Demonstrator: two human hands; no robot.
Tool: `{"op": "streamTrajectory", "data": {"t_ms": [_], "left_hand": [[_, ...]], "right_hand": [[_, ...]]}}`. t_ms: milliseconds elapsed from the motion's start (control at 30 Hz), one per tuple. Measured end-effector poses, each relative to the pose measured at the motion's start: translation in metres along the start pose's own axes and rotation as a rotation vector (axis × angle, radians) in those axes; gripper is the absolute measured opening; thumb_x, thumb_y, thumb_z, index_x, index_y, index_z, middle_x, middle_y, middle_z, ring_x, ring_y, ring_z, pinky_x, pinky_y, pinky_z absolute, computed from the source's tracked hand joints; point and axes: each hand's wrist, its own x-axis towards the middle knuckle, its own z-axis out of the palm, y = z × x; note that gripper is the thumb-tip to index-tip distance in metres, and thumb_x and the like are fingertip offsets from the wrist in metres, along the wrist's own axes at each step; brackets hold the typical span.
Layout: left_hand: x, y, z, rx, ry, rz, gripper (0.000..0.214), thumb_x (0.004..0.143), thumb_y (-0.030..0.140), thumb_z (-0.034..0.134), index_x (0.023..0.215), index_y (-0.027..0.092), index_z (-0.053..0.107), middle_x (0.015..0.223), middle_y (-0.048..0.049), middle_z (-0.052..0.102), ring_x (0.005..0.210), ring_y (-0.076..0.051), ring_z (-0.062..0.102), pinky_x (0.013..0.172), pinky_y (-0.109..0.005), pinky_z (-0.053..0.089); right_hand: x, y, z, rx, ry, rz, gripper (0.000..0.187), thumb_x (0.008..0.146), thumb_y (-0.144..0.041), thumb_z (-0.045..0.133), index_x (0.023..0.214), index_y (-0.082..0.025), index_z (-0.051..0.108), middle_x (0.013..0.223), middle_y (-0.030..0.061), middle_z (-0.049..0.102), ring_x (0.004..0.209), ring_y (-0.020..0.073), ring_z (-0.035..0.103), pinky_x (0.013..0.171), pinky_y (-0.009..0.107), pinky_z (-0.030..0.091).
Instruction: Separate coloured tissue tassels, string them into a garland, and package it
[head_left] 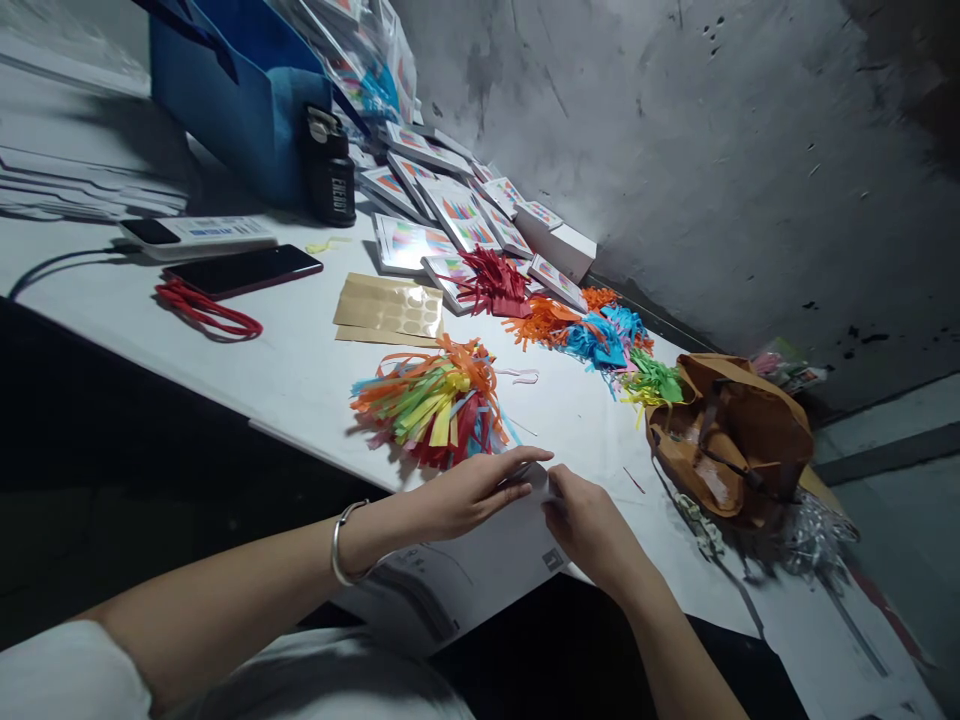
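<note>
A white printed card sheet [510, 548], with grey curved print and a small square mark, is between my hands at the table's front edge. My left hand [480, 492] wears a silver bangle; its long, straight fingers lie about the sheet's upper edge, with a bit of the sheet between them. At the upper right corner, my right hand [589, 520] pinches the sheet between thumb and bent fingers. Just beyond my left hand lies a multicoloured tissue-paper tassel bundle [439, 405]. Whether the sheet is a flat piece or a folded box, I cannot tell.
Beyond are sticker sheets [390, 306], piled white printed boxes [457, 212] and coloured tassels [592, 338]. A phone [247, 270], red cord [210, 312], power bank [199, 236], black bottle [330, 170] and blue bag [232, 100] stand left. A brown bag [735, 435] is right.
</note>
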Motion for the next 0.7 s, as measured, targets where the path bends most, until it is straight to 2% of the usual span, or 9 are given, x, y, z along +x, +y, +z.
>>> {"op": "streamTrajectory", "data": {"t_ms": [233, 300, 400, 500, 567, 633, 700], "left_hand": [[-0.001, -0.008, 0.003, 0.047, 0.015, -0.016, 0.044, 0.102, 0.033, 0.046, 0.144, 0.022, 0.045, 0.081, 0.0004, 0.061, 0.072, -0.017, 0.058, 0.067, -0.026, 0.045], [-0.005, -0.010, 0.002, 0.039, 0.054, -0.013, 0.047, 0.100, 0.037, 0.050, 0.145, 0.021, 0.044, 0.089, -0.0022, 0.065, 0.079, -0.019, 0.062, 0.072, -0.028, 0.050], [-0.024, -0.015, 0.000, 0.058, 0.258, 0.030, 0.043, 0.098, 0.036, 0.054, 0.139, 0.022, 0.049, 0.123, -0.0107, 0.064, 0.112, -0.025, 0.061, 0.096, -0.037, 0.051], [-0.058, -0.020, -0.003, 0.180, 0.571, 0.013, 0.030, 0.098, 0.031, 0.052, 0.128, 0.024, 0.054, 0.133, -0.0106, 0.058, 0.128, -0.027, 0.053, 0.108, -0.042, 0.046], [-0.083, -0.024, -0.004, 0.249, 0.764, -0.100, 0.028, 0.099, 0.031, 0.052, 0.126, 0.026, 0.052, 0.139, -0.0098, 0.051, 0.134, -0.029, 0.047, 0.110, -0.044, 0.044], [-0.102, -0.028, -0.005, 0.228, 0.909, -0.266, 0.035, 0.097, 0.040, 0.055, 0.128, 0.027, 0.047, 0.145, -0.0100, 0.044, 0.132, -0.030, 0.048, 0.109, -0.045, 0.046], [-0.114, -0.028, -0.006, 0.142, 0.982, -0.427, 0.049, 0.092, 0.057, 0.058, 0.129, 0.028, 0.046, 0.137, -0.0094, 0.054, 0.119, -0.029, 0.060, 0.100, -0.043, 0.054]], "right_hand": [[0.006, 0.006, 0.003, 0.120, -0.028, -0.023, 0.021, 0.076, -0.007, 0.051, 0.079, -0.024, 0.039, 0.072, -0.0061, 0.046, 0.066, 0.0126, 0.042, 0.062, 0.024, 0.028], [0.007, 0.009, 0.002, 0.172, -0.030, -0.017, 0.018, 0.074, -0.008, 0.051, 0.079, -0.023, 0.043, 0.070, -0.0065, 0.047, 0.065, 0.0120, 0.042, 0.061, 0.024, 0.028], [0.002, 0.016, -0.005, 0.275, -0.009, 0.017, 0.014, 0.073, -0.010, 0.052, 0.080, -0.022, 0.052, 0.069, -0.0066, 0.049, 0.064, 0.0114, 0.043, 0.060, 0.023, 0.030], [-0.013, 0.025, -0.017, 0.393, 0.084, 0.075, 0.009, 0.077, -0.015, 0.055, 0.084, -0.021, 0.055, 0.073, -0.0047, 0.053, 0.067, 0.0121, 0.047, 0.061, 0.023, 0.036], [-0.027, 0.029, -0.022, 0.461, 0.180, 0.109, 0.005, 0.082, -0.021, 0.057, 0.086, -0.021, 0.054, 0.076, -0.0033, 0.054, 0.071, 0.0133, 0.051, 0.064, 0.024, 0.040], [-0.040, 0.031, -0.023, 0.507, 0.271, 0.134, 0.009, 0.085, -0.027, 0.059, 0.088, -0.021, 0.054, 0.079, -0.0022, 0.056, 0.074, 0.0144, 0.053, 0.066, 0.024, 0.043], [-0.050, 0.029, -0.019, 0.578, 0.363, 0.164, 0.013, 0.085, -0.031, 0.063, 0.090, -0.021, 0.056, 0.081, -0.0013, 0.059, 0.075, 0.0149, 0.055, 0.068, 0.025, 0.044]]}}
